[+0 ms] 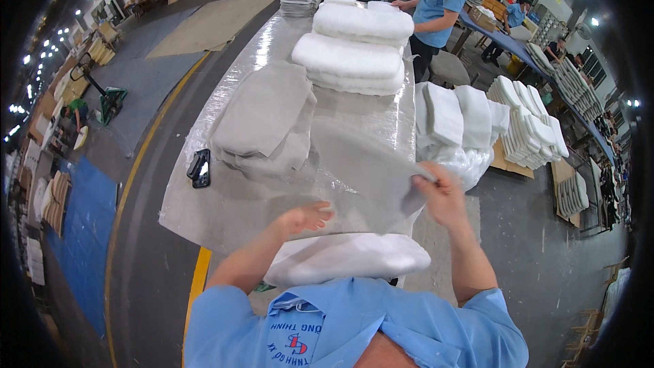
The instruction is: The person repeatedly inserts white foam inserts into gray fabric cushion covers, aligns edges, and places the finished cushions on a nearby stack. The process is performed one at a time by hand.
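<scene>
A thin grey fabric sheet [364, 170] spreads over the near part of the table, blurred by motion. Its right edge is pinched by my right hand [443, 194], which lifts it off the surface. My left hand [305, 218] hovers near the sheet's lower left side with its fingers stretched out, holding nothing. Between my body and the table edge lies a thick white padding piece [347, 259]. Ahead and to the left sits a pile of grey fabric sheets [262, 112], unevenly stacked.
The plastic-covered table [204, 215] carries a black phone [199, 169] at its left edge. Stacked white padding [351, 58] stands farther back. More white pads [456, 119] are piled right of the table. A co-worker in a blue shirt [441, 0] stands at the far right side.
</scene>
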Demonstrator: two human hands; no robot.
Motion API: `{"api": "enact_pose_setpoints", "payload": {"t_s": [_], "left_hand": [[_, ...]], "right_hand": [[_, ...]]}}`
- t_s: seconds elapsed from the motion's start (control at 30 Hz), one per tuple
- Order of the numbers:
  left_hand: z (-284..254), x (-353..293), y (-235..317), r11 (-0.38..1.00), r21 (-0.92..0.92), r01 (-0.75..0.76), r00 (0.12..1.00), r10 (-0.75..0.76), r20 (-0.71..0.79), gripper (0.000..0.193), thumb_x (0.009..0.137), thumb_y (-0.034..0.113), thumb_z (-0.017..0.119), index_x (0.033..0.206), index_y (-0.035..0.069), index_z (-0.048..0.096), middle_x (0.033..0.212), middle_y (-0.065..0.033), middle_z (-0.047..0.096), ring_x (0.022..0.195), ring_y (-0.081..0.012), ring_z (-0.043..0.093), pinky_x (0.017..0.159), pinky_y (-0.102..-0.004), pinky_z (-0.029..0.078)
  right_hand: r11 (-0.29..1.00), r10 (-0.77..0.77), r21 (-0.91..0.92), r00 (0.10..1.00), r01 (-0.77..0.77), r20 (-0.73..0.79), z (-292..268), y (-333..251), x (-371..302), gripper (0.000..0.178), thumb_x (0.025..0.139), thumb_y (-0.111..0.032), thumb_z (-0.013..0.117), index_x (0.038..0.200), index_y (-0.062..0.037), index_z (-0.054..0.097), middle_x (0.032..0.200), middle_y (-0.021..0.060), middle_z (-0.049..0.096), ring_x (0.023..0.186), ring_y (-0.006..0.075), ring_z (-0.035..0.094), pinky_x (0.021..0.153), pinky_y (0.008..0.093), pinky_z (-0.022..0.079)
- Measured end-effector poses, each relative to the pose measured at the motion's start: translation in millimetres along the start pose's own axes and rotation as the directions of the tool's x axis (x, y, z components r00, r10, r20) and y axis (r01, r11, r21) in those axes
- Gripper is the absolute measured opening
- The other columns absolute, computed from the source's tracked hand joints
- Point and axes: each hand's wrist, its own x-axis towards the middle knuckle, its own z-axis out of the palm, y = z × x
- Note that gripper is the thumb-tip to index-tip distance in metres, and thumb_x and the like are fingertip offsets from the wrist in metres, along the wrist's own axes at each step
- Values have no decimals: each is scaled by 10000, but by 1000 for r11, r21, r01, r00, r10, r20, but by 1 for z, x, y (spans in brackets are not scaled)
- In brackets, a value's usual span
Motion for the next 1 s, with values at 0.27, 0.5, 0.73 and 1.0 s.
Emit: {"api": "enact_pose_setpoints", "payload": {"t_s": [0.27, 0.5, 0.73, 1.0], "left_hand": [[77, 58, 76, 512, -858, 35, 926, 307, 221, 616, 1029, 399, 638, 1506, 48, 473, 1401, -146, 624, 1239, -302, 639, 1059, -458, 518], [62, 7, 205, 600, -361, -714, 686, 702, -191, 413, 974, 121, 720, 1359, 10, 619, 1286, -91, 680, 1174, -174, 640, 1031, -343, 500], [103, -97, 268, 300, 176, -938, 324, 936, 135, 193, 961, 84, 730, 1104, -45, 729, 962, 8, 650, 812, -100, 544, 732, -272, 458], [118, -98, 219, 623, -309, -718, 684, 713, -153, 171, 995, 135, 691, 1112, 14, 725, 1024, -68, 691, 823, -154, 592, 721, -314, 477]], "right_hand": [[910, -69, 390, 980, 138, -185, -98, -4, -46, 147, 929, -15, 733, 1074, 11, 721, 961, -8, 684, 868, 75, 590, 796, 236, 453], [938, -35, 345, 999, 38, -16, -155, 51, -157, 264, 868, -196, 814, 921, 53, 742, 982, 90, 735, 900, 151, 656, 769, 311, 503], [631, 230, 769, 922, 104, -313, -138, 86, -175, 587, 933, -384, 761, 1314, 45, 639, 1245, 149, 714, 1082, 251, 701, 918, 385, 570], [950, 18, 305, 963, 67, -268, -115, 8, -110, 431, 909, -171, 832, 1270, 9, 681, 1123, 61, 745, 985, 141, 681, 883, 318, 549]]}}
